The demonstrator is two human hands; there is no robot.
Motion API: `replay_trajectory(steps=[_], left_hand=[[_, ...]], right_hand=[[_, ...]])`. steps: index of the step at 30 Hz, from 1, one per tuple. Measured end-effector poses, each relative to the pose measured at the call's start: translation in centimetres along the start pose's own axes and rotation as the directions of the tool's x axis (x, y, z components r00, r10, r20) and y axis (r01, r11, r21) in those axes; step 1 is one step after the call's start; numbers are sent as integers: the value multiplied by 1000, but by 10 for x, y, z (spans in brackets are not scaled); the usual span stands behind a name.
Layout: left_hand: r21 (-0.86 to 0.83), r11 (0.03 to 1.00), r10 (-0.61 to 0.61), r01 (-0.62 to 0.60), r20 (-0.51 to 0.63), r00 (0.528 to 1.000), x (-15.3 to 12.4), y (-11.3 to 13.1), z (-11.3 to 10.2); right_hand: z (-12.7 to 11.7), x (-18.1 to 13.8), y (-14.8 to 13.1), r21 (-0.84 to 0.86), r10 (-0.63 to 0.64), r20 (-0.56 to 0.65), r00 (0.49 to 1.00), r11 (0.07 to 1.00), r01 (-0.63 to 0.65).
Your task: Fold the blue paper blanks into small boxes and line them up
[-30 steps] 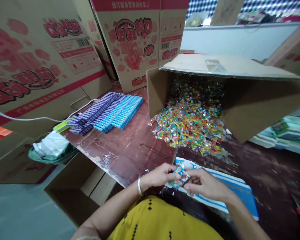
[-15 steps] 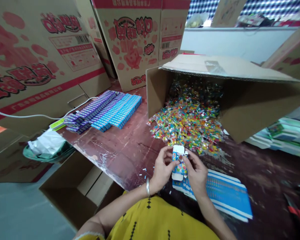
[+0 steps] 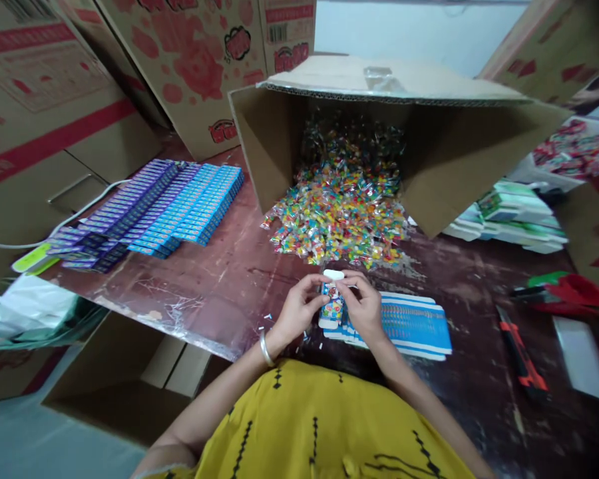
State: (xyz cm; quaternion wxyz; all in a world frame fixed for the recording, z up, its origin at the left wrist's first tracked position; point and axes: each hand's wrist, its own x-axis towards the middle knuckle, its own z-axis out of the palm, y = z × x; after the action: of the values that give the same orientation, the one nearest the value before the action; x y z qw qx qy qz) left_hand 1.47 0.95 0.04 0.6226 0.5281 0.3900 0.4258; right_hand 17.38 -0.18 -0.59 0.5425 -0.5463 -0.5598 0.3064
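Between my two hands is a small blue printed carton [image 3: 333, 307] with white end flaps showing at its top and bottom. My left hand [image 3: 302, 306] grips its left side, thumb on the front. Fingers of my right hand [image 3: 362, 303] pinch its upper right edge. Just to the right and partly under my right hand lies a fanned stack of flat blue cartons [image 3: 414, 326]. Beyond my hands, a heap of colourful wrapped candies [image 3: 339, 213] spills from a cardboard box [image 3: 459, 153] lying on its side.
Rows of purple boxes [image 3: 134, 199] and blue boxes [image 3: 194, 206] stand at the left on the dark red table [image 3: 219, 279]. A red and black utility knife [image 3: 522, 352] lies at right, near green-white cartons [image 3: 519, 213]. An open cardboard box [image 3: 114, 372] sits below the table's left edge.
The view has tilted down and turned right, showing more of the table's right side. Both hands still hold the small carton, and the right fingers have moved nearer its top flap.
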Motion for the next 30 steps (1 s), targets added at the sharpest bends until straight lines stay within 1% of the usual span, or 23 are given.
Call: replay_trajectory(steps=[2,3,5,7,9,12,15,18,20,21,23,25,26,28,30], left_hand=[[-65,998,-6,3,-51,999,1,-1,2],[-93,996,-20,14,-64,998,1,-2,3],[-103,994,-40,33,-62,997,0,-1,3],[-56,998,-40,37,-48,998,-1,1,2],[2,999,-32,32,-41,999,-3,4,0],[55,998,-4,7,-47,999,-4,6,-2],[82,997,13,-11,-25,1000,-4,8,-3],[82,997,-3,2,12,1000,-5,11,-5],[86,996,-16,13,33,999,-5,13,-6],[89,996,-17,14,41,999,-5,13,-7],[88,996,-6,2,45,999,-5,13,-8],[76,997,9,-10,19,1000,-5,10,-9],[69,998,8,-8,3,1000,-5,8,-8],[62,998,-14,16,-26,1000,-6,4,-8],[41,998,-54,56,-27,998,-6,0,-8]], right_hand=[[0,2,0,94,36,-17,999,995,-34],[0,4,1,134,50,-3,999,990,-49],[-1,8,1,172,57,78,995,983,-70],[-4,13,0,155,69,178,982,983,-98],[-8,18,-2,128,119,244,962,980,-154],[-13,26,-4,80,204,323,924,967,-242],[-17,35,-2,65,234,384,893,958,-279],[-19,42,0,79,257,420,871,945,-317],[-19,42,-2,55,244,426,871,954,-294],[-19,41,-4,28,218,411,885,968,-251],[-17,35,-10,-36,131,361,923,991,-127],[-14,25,-15,-68,43,331,943,997,-21],[-13,19,-17,-67,18,325,946,998,4],[-12,11,-16,-58,9,329,944,998,11],[-16,11,-10,-61,7,359,933,998,16]])
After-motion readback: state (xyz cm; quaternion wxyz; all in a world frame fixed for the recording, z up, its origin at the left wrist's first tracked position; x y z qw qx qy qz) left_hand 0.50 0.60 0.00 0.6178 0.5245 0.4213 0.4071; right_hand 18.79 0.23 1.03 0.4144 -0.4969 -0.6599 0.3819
